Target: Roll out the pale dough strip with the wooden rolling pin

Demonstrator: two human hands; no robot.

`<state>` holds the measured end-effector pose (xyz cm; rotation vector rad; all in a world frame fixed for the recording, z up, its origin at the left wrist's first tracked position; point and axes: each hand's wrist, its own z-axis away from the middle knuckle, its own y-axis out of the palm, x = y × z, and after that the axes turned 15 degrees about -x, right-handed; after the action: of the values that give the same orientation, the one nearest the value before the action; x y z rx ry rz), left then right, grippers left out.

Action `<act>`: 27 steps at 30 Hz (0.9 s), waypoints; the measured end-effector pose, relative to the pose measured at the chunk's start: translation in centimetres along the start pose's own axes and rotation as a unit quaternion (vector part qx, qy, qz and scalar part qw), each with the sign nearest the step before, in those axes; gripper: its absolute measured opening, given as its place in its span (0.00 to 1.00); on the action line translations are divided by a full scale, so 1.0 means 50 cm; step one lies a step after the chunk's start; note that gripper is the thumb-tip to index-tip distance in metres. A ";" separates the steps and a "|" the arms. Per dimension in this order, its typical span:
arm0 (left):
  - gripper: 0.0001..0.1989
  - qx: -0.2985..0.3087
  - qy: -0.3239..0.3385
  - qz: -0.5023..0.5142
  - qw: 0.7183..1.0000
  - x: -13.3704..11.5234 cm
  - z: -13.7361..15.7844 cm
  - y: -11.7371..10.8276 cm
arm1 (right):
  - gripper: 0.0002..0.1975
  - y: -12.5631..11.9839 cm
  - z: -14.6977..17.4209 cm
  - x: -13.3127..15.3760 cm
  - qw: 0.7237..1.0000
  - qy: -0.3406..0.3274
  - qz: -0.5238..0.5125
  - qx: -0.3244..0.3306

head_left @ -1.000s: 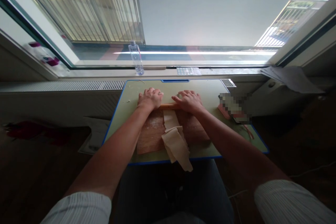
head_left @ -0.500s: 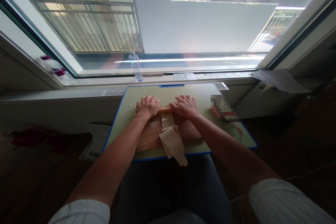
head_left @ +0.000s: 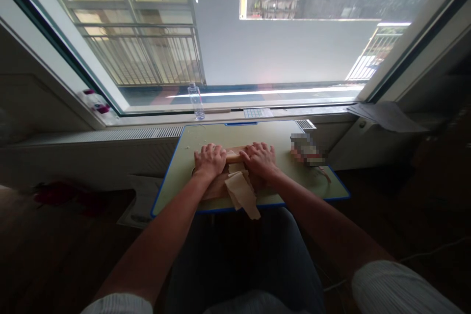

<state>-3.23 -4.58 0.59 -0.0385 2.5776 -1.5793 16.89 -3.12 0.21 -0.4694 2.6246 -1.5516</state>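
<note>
A wooden rolling pin (head_left: 233, 158) lies crosswise over a wooden board (head_left: 216, 189). My left hand (head_left: 210, 159) grips its left part, fingers bent over the top. On the right part rests my right hand (head_left: 260, 158), its fingers likewise curled over the wood. Under and in front of the pin is a pale, flat strip of dough (head_left: 241, 190). The strip is folded over itself, and its near end hangs past the table's front edge. My hands hide the pin's ends and much of the board.
The small green table (head_left: 283, 132) has a blue rim. A blurred-out object (head_left: 308, 149) lies on its right side. On the windowsill are a clear bottle (head_left: 196, 102), a bottle with a purple cap (head_left: 96, 101) and a white keypad-like object (head_left: 257, 113). Papers (head_left: 386, 115) lie at right.
Both hands have brought the rolling pin a little nearer to me along the dough, towards its fold. The camera view has tilted and shifted slightly.
</note>
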 end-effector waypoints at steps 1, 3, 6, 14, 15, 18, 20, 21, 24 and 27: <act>0.23 -0.001 -0.001 0.000 1.000 0.000 0.000 0.001 | 0.29 0.001 0.000 0.000 1.000 0.000 0.001 0.000; 0.22 0.000 -0.003 0.002 1.000 0.000 -0.005 0.004 | 0.29 0.005 -0.005 0.001 1.000 0.003 0.007 0.000; 0.22 0.002 -0.007 0.008 1.000 0.002 -0.023 0.012 | 0.29 0.012 -0.023 0.001 1.000 0.004 0.020 -0.003; 0.26 0.071 -0.002 0.034 0.997 0.015 -0.128 0.048 | 0.36 0.054 -0.115 -0.013 0.997 0.042 0.010 0.063; 0.26 0.081 -0.001 0.036 0.996 0.016 -0.142 0.054 | 0.36 0.059 -0.126 -0.015 0.996 0.048 0.004 0.074; 0.28 0.097 -0.003 0.042 0.994 0.016 -0.174 0.069 | 0.37 0.072 -0.155 -0.021 0.994 0.061 -0.015 0.095; 0.27 0.100 -0.006 0.044 0.994 0.016 -0.187 0.076 | 0.37 0.076 -0.168 -0.023 0.992 0.068 -0.027 0.101; 0.27 0.101 -0.009 0.044 0.994 0.016 -0.192 0.078 | 0.37 0.078 -0.172 -0.024 0.992 0.071 -0.031 0.104; 0.26 0.103 -0.018 0.046 0.993 0.015 -0.198 0.081 | 0.36 0.081 -0.179 -0.026 0.990 0.075 -0.035 0.112; 0.25 0.081 -0.011 0.048 0.996 0.013 -0.193 0.077 | 0.36 0.080 -0.177 -0.026 0.991 0.075 -0.032 0.109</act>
<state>-4.82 5.67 1.46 0.0792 2.3877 -1.7348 15.40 6.54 0.97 -0.4419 2.5228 -1.9392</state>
